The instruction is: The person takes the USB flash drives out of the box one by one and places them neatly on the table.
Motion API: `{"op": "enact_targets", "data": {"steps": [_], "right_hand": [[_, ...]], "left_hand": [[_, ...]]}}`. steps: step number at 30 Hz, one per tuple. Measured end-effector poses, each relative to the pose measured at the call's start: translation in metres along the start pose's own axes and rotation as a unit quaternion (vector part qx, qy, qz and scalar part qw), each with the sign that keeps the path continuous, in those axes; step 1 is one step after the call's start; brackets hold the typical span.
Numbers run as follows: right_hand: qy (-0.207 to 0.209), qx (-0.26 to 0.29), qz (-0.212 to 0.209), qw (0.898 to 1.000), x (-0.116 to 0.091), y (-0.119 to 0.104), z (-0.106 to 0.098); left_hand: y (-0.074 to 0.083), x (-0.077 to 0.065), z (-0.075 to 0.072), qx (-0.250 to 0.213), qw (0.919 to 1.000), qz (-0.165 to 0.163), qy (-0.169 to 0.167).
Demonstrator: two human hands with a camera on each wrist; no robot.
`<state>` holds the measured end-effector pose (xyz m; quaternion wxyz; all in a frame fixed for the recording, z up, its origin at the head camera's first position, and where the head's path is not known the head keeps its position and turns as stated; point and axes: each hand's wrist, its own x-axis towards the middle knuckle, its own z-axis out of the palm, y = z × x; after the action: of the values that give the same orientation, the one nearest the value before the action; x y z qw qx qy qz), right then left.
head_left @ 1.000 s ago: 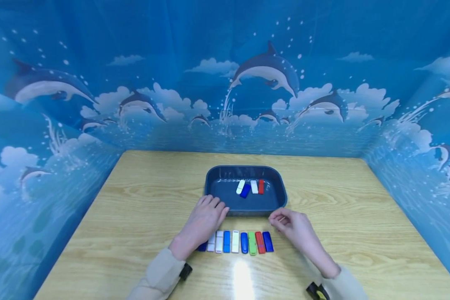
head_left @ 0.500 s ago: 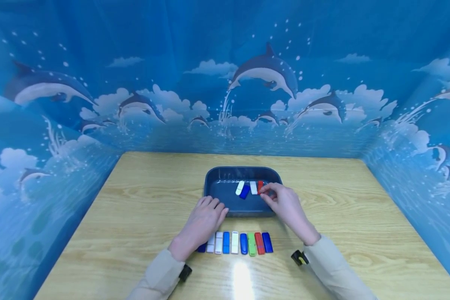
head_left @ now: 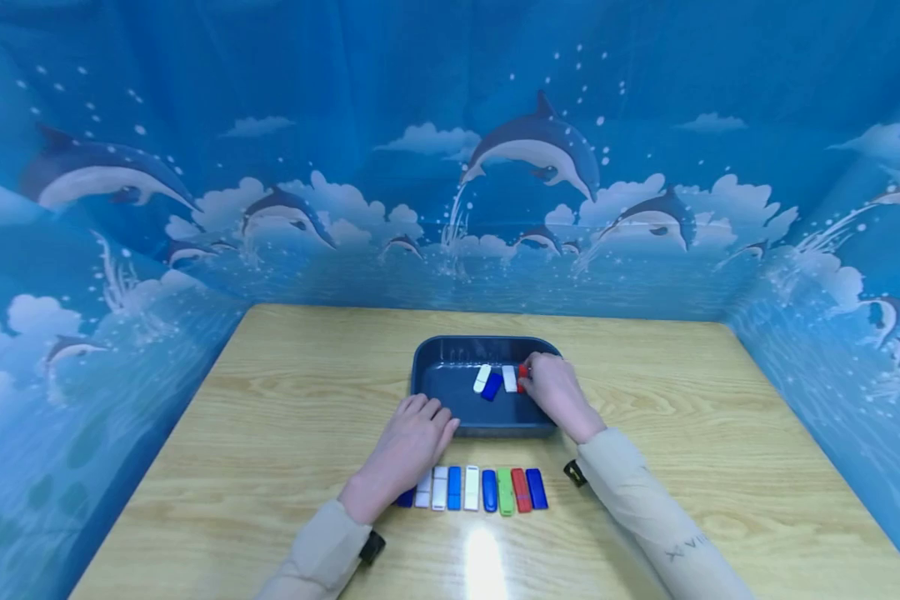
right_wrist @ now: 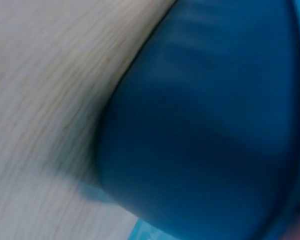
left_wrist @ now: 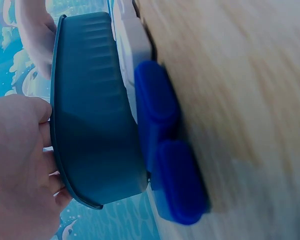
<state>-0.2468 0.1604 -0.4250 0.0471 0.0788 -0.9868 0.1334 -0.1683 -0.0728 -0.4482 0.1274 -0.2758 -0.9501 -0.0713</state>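
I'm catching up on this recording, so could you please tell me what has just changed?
The right hand moved forward and left from outside the near right corner of the tray to the red stick inside; I can't tell whether it grips it. The left hand stayed at the tray's near left rim, and the row of sticks in front stayed put.

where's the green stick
In the head view, the green stick lies just right of centre on the table, between a blue stick and a red stick.

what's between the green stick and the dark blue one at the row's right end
A red stick lies between the green stick and dark blue stick, in the head view.
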Motion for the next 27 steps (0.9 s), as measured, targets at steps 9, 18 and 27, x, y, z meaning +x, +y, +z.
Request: {"op": "enact_targets", "data": {"steps": [9, 18, 27], "right_hand": [[-0.028, -0.044, 0.012, 0.999, 0.014, 0.006, 0.013], [-0.039, -0.044, 0.018, 0.998, 0.018, 0.006, 0.013], [-0.085, -0.047, 0.017, 0.995, 0.020, 0.003, 0.010]], "left_hand": [[-0.001, 0.001, 0.002, 0.003, 1.0000, 0.006, 0.005], [0.000, 0.001, 0.002, 0.007, 1.0000, 0.003, 0.000], [-0.001, 0.000, 0.001, 0.007, 1.0000, 0.000, 0.002]]}}
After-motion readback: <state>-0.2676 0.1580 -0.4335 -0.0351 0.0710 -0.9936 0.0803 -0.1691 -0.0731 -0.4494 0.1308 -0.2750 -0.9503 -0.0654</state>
